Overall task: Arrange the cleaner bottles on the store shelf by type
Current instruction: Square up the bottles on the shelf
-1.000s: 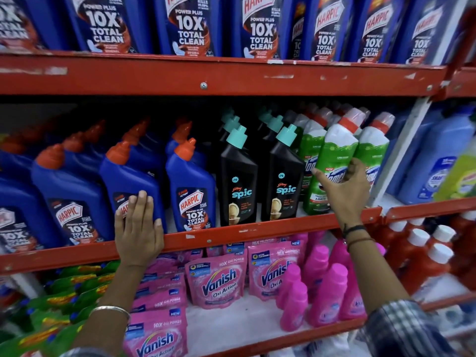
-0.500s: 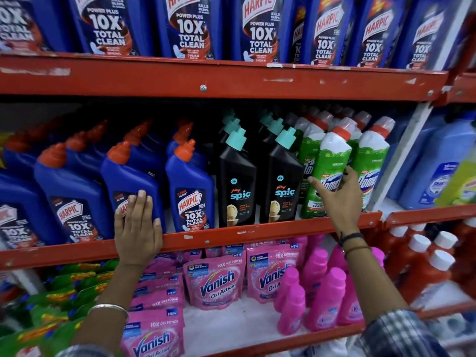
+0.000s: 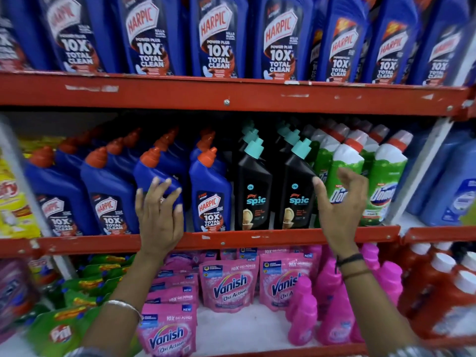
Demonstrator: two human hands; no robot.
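blue harpic bottle (image 3: 157, 181) stands in the middle shelf's (image 3: 231, 239) front row, left hand (image 3: 159, 215) spread on its face, grip wide, holding nothing. right hand (image 3: 340, 210) hangs open between the black spic bottle (image 3: 296, 194) and green bottle (image 3: 342, 176), grasping neither. step looks like straightening rows by type; next, likely nudge each bottle flush without tipping neighbours.

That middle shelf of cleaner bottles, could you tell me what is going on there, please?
A person is sorting it by type. The left hand rests on a blue Harpic bottle. The right hand is open in front of the green bottles, gripping nothing. Black Spic bottles stand between the blue and green groups.
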